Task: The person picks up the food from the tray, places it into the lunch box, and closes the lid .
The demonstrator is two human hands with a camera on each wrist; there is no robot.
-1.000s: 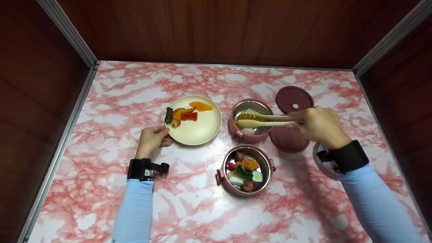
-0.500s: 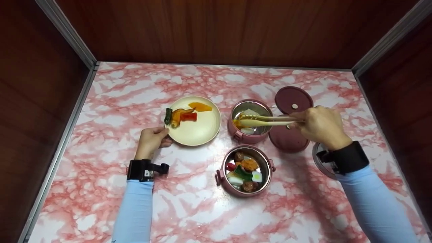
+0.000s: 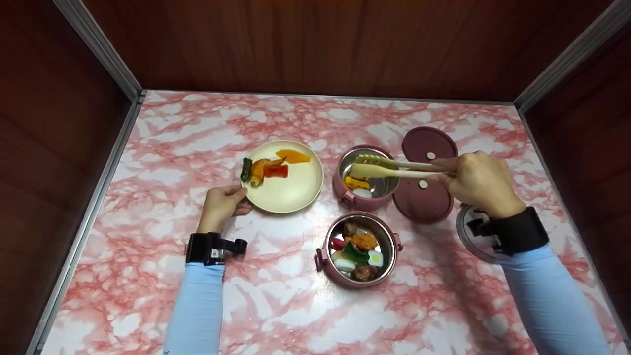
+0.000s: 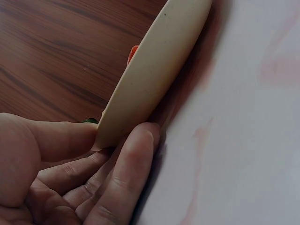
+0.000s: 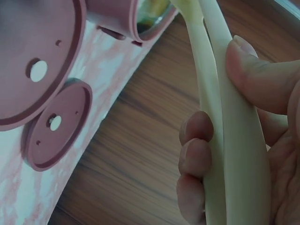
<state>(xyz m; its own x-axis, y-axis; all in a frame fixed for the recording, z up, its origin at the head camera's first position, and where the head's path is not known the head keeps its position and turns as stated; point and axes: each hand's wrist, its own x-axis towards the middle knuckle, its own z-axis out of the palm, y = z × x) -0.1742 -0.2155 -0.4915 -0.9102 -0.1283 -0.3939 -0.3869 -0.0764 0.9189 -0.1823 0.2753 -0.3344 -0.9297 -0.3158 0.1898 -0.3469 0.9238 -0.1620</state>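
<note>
My left hand (image 3: pixel 222 206) pinches the plate (image 3: pixel 296 195) at left; my right hand (image 3: pixel 482 182) grips the tongs (image 3: pixel 405 173) over the far pot (image 3: pixel 367 202). Risk, I judge: sweeping low could snag the pot's rim, tipping it.

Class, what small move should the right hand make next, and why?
Probably lift the tongs toward the plate: the yellow food piece lies in the far pink pot, outside their tips, while the left hand holds the plate, which bears food pieces.
</note>
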